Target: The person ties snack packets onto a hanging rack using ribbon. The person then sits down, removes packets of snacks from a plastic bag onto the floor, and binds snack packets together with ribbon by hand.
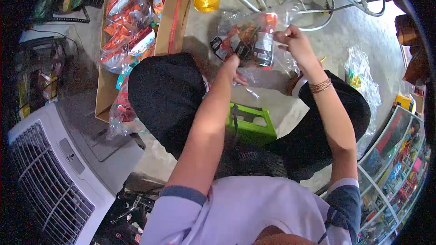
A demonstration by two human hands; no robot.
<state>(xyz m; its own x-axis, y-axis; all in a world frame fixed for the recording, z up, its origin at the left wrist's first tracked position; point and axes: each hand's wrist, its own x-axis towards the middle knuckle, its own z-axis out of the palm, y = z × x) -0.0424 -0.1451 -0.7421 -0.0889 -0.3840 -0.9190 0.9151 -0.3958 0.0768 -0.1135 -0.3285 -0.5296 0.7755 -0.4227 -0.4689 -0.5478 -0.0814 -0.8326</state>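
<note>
The work item is a clear plastic bag (242,66) lying on the smooth grey concrete floor (329,47), ahead of the seated person and between the knees. Its film is thin, glossy and crumpled, with loose folds along the near edge and at the right. The contents are flexible packets with a sheen—mostly black and orange-red, with pale printed panels. One long packet (264,45) lies lengthwise at the right of the group: red upper end, whitish middle, black lower part. Small print is not legible.

Right hand (294,43): at the right side of the bag, fingers curled, thumb and fingertips pinching the film beside the long packet. A braided bracelet (321,85) encircles the wrist. Left hand (233,68): at the near edge of the bag, fingers slightly parted; whether film is held between them cannot be told.

Surrounding items: a corrugated cardboard box (173,22) with a red stripe, containing orange-red packets (119,36) in clear film; a rounded yellow twine ball (206,1) with a loose strand; a white tubular metal frame (334,3); and a green moulded-plastic stool (269,129) with rectangular openings—located between the person's legs, below the bag in view.
</note>
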